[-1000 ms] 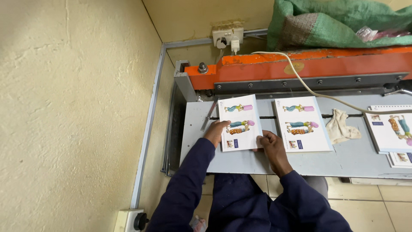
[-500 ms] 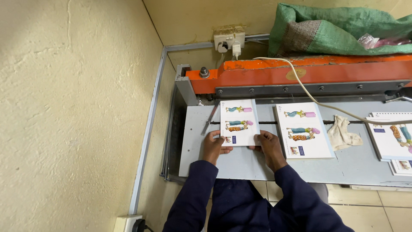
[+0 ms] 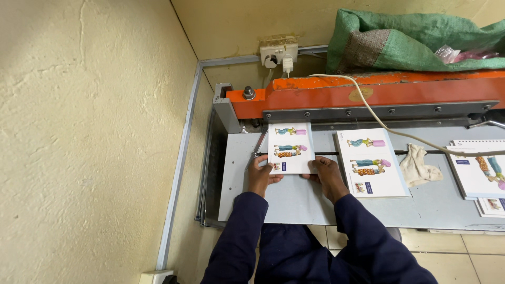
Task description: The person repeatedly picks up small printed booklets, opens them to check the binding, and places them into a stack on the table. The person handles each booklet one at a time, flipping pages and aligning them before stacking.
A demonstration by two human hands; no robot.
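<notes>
Left hand [image 3: 260,173] grips the near left corner of a white illustrated booklet [image 3: 290,147]; right hand [image 3: 327,174] holds its near right edge, fingers closed on the cover. The booklet lies flat on the grey machine bed [image 3: 294,202], its far edge just under the orange clamp bar [image 3: 368,94]. A second booklet stack [image 3: 371,163] lies to the right, apart from the hands. A crumpled cloth [image 3: 418,165] sits beside it. A cream cable [image 3: 379,118] crosses the bar. A green sack [image 3: 415,44] rests behind.
</notes>
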